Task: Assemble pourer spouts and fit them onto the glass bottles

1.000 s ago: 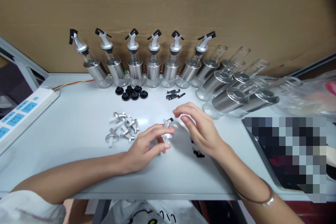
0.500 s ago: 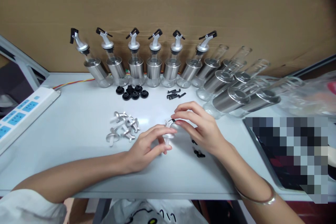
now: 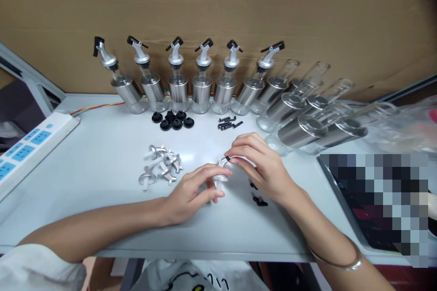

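My left hand [image 3: 196, 188] is closed around a silver pourer spout [image 3: 221, 178], its white stem pointing down between thumb and fingers. At the tip of that spout, my right hand [image 3: 261, 163] pinches a small black cap [image 3: 227, 158] between thumb and fingertips. The cap touches the spout's upper end; whether it is seated I cannot tell. Several loose silver pourer spouts [image 3: 165, 166] lie left of my hands. Small black pieces [image 3: 260, 201] rest below my right wrist, partly hidden by it. Black lever pieces [image 3: 228, 123] and ribbed black stoppers [image 3: 176, 123] lie farther back.
A row of glass-and-steel bottles with fitted pourers [image 3: 202, 88] stands along the cardboard backing [image 3: 218, 4]. Bottles without pourers [image 3: 302, 129] cluster at right, near a pixelated dark tablet-like object [image 3: 355, 218]. A white power strip [image 3: 37, 145] lies at the left edge.
Both hands keep their grips on the spout and cap, and the black cap shows a little more clearly at the spout's tip. The whole view has shifted slightly.
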The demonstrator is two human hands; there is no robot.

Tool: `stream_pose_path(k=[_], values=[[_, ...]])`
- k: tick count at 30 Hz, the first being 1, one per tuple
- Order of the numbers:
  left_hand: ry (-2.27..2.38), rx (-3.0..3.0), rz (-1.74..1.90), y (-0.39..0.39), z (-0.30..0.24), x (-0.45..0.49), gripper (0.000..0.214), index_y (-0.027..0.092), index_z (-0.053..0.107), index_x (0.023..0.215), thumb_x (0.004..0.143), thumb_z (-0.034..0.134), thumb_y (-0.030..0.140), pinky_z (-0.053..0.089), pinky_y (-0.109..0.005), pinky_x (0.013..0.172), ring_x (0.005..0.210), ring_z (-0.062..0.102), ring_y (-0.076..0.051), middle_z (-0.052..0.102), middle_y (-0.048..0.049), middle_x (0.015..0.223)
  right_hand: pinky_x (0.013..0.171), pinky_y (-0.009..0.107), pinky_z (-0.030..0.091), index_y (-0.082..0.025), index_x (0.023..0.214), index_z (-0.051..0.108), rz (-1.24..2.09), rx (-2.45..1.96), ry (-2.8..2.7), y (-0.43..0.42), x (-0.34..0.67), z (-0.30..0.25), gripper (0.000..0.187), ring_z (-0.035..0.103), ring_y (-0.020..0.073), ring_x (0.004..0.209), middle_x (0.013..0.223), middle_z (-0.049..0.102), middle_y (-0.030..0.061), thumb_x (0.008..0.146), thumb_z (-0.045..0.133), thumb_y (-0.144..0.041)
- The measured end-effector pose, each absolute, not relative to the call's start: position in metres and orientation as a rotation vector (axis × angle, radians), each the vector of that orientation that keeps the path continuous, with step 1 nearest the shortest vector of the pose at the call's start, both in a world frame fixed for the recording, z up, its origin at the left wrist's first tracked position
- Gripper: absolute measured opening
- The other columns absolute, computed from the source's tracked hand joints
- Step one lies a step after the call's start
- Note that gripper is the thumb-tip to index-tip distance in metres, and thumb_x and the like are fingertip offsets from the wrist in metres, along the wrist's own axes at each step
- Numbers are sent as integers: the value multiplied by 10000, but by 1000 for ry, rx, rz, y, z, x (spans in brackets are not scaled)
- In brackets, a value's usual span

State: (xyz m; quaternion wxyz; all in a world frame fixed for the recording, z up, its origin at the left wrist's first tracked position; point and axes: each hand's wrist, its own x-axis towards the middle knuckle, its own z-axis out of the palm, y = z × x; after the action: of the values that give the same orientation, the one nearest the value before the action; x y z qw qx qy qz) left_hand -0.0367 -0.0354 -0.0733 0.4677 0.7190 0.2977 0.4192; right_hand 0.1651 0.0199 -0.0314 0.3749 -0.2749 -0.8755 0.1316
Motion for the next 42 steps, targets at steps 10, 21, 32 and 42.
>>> stream_pose_path(k=[10,21,32,42], values=[[712,1755,1010,-36,-72,-37,316,297,510,1250,951,512,197,568,-225,684,638,603,-47,576,-58,1166,738,348,453,-215,974,561,375,-731,-2313,20,164,-35,139,520,195,826,868,609,54,981,424,-195],[689,1841,994,-35,-71,-38,319,302,498,1266,959,502,214,557,-218,658,675,598,-71,583,-55,1091,687,298,414,-194,824,528,544,-745,-2283,15,161,-31,269,482,167,760,804,539,39,1012,358,-282],[707,1805,871,-36,-69,-38,324,283,533,1262,948,509,207,570,-241,681,693,614,-84,602,-79,1163,587,246,354,-198,629,426,767,-907,-2259,11,159,-25,369,432,113,581,621,424,-29,993,388,-251],[655,1865,969,-36,-70,-38,342,292,490,1278,952,506,191,573,-235,682,654,615,-70,615,-72,1166,591,253,365,-191,609,484,843,-845,-2163,10,157,-29,453,459,101,531,560,484,-35,1006,365,-374]])
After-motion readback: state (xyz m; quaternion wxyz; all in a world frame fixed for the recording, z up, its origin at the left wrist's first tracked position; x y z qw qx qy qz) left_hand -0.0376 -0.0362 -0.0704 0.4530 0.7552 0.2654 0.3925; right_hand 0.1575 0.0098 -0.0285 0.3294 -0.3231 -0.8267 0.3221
